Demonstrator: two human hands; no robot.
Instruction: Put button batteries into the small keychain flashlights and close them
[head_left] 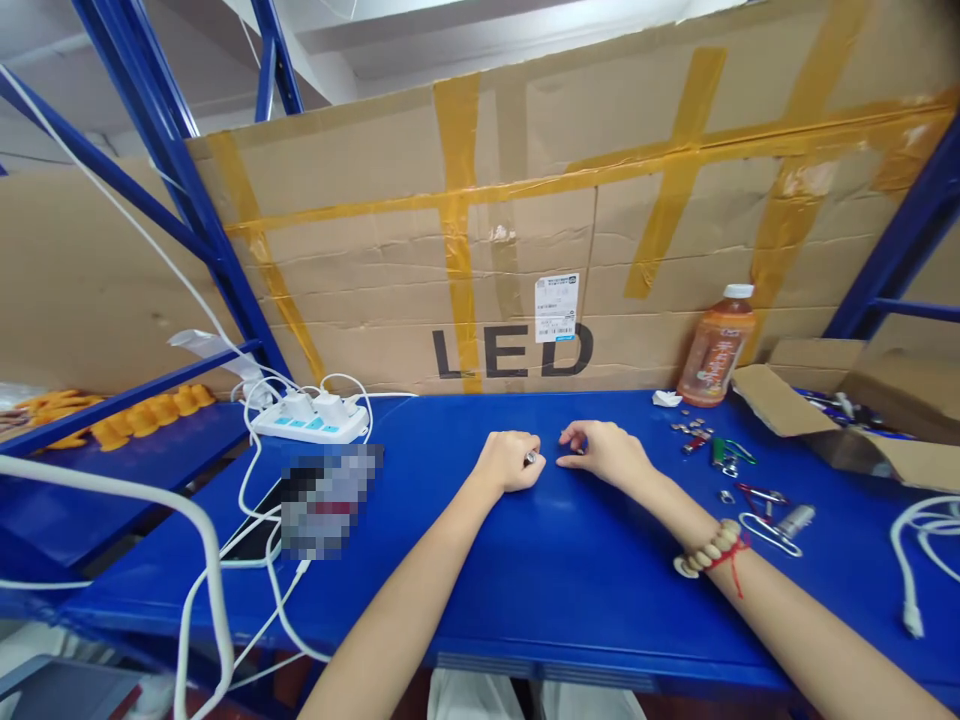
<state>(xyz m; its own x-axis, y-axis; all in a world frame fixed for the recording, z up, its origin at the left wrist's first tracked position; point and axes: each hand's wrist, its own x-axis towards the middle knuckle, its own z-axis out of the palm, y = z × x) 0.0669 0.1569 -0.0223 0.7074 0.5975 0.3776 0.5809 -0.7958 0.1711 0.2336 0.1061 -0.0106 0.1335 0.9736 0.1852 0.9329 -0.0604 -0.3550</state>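
My left hand [511,462] is closed in a fist around a small metal tube [531,458]. Only the tube's round silver end with a dark centre shows, facing right. Just across from it, my right hand [606,452] is raised a little over the blue tabletop, its fingers curled towards the thumb. A tiny glint sits between those fingers, too small to name. To the right of that hand lie small round metal pieces [688,428], a green carabiner [739,452], a red carabiner [763,492], a silver cylinder [796,520] and a bent white hook-like piece [771,535].
A drink bottle [716,345] stands at the back right, beside an open cardboard box [862,440] of small parts. On the left are a white power strip [311,425], a phone [259,530] and loose cables. A taped cardboard sheet [375,300] walls off the back.
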